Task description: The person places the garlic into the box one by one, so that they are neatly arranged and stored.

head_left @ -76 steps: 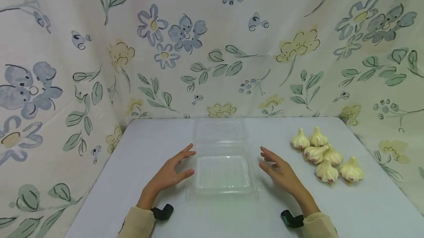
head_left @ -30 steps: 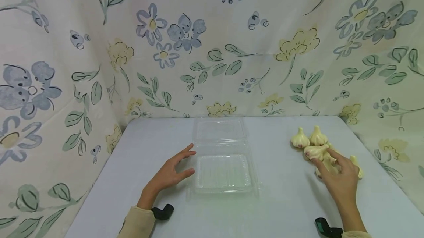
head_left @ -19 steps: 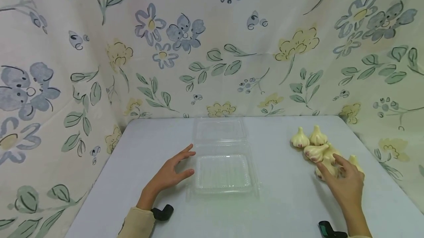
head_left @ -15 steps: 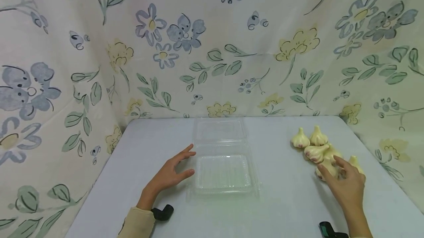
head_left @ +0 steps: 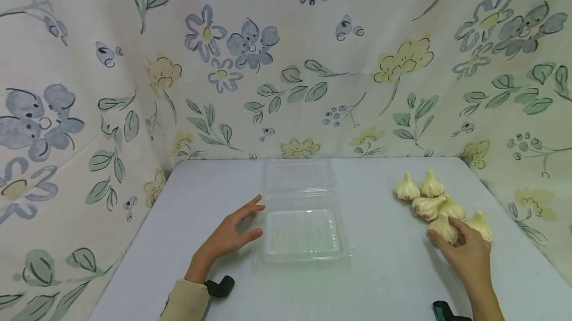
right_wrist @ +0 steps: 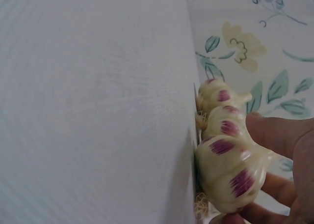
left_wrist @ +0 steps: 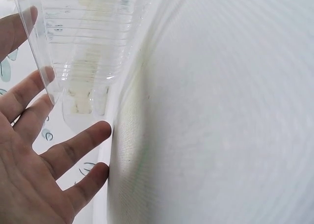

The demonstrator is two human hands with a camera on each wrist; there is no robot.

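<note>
My right hand (head_left: 469, 256) holds the front garlic bulb (head_left: 443, 229) at the right of the table, thumb on its left side and fingers on its right. In the right wrist view this garlic bulb (right_wrist: 230, 175) shows purple patches and fibrous roots close to the tabletop. My left hand (head_left: 228, 231) lies with fingers spread at the left side of a clear plastic clamshell box (head_left: 301, 256). The box's lid is folded back, away from me. In the left wrist view, fingertips overlap the clear wall of the box (left_wrist: 88, 17).
Several more garlic bulbs (head_left: 427, 207) cluster behind and beside the held one; another bulb (head_left: 480, 225) sits to its right, partly hidden by my hand. White tabletop (head_left: 375, 281) lies between box and garlic. A floral curtain (head_left: 286, 63) hangs behind and at both sides.
My right hand has gone from beside the box to the garlic, past the middle bulb, then down to the front bulb, which it now grips. My left hand stays still.
</note>
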